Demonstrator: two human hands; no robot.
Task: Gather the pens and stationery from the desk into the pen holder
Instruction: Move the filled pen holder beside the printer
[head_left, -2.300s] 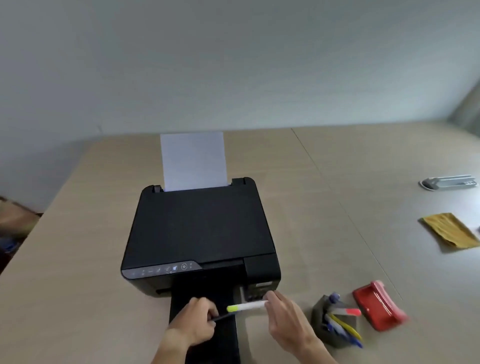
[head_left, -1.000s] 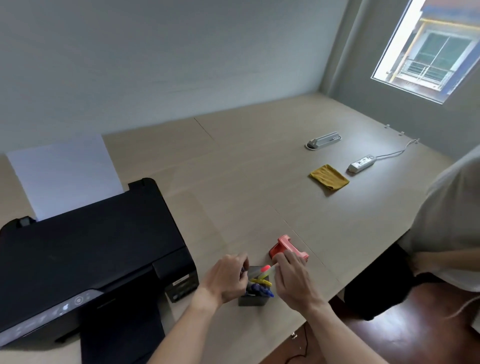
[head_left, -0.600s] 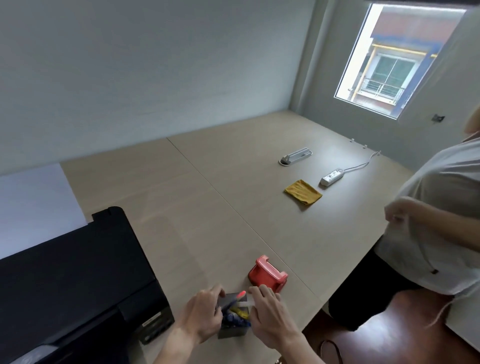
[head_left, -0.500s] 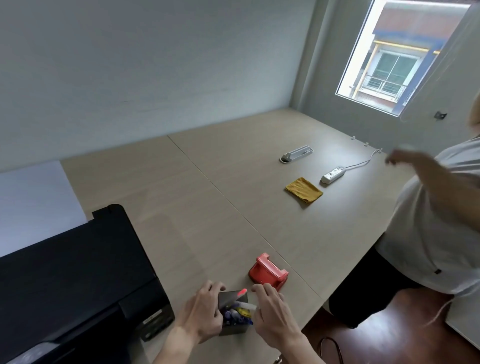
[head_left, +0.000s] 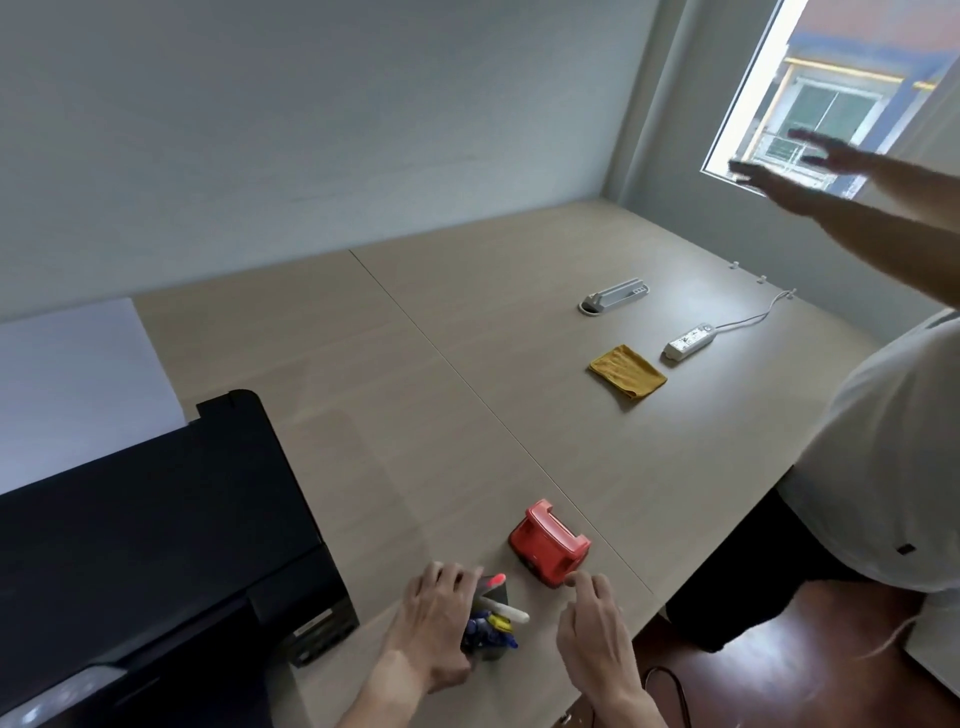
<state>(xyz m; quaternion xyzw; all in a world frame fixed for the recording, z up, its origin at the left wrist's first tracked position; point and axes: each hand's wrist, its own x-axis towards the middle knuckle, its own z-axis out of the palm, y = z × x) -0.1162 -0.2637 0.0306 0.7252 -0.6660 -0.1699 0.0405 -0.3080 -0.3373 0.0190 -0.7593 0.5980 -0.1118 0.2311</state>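
A dark grey pen holder (head_left: 493, 648) stands near the desk's front edge, filled with several pens: blue and yellow ones, a white highlighter (head_left: 503, 609) leaning out to the right, and a pink-tipped one (head_left: 493, 580). My left hand (head_left: 435, 618) is wrapped around the holder's left side. To the right of the holder, my right hand (head_left: 592, 631) hovers with fingers apart and nothing in it. A red hole punch (head_left: 549, 543) lies on the desk just beyond my right hand.
A black printer (head_left: 156, 545) with white paper (head_left: 72, 384) fills the left. Farther back on the beige desk (head_left: 415, 395) lie a yellow cloth (head_left: 627, 371), a white power strip (head_left: 690, 340) and a grey device (head_left: 615, 296). Another person (head_left: 883, 415) stands at the right, arms raised.
My hands carried the highlighter and a pen from the printer front to the holder; the highlighter now rests in it and my right hand has let go. The other person raised both arms.
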